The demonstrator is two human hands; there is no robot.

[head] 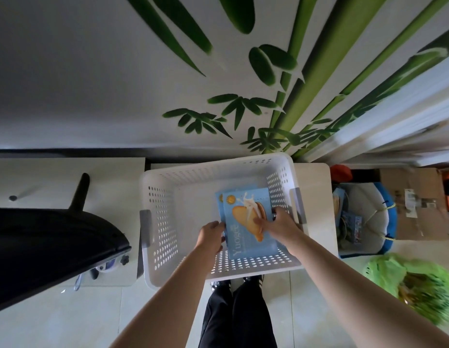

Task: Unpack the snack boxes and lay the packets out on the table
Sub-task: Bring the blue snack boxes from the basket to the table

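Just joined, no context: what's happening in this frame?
A person stands over a white perforated plastic basket and reaches in with both hands. The left hand grips the left edge of a light blue cardboard snack box printed with biscuits, while the right hand holds its right side. A second blue box shows just behind it. Both boxes look unopened, and no packets are laid out yet.

Reading "Yuoge", partly legible, in pale letters running lengthwise along the lower left edge of the top blue snack box [246,222] lying in the white basket [158,222]. Remaining smaller print beneath that word too blurred for reading. Printing on the small blue packet [355,228] and on the cardboard carton's label [411,203] at right also illegible.
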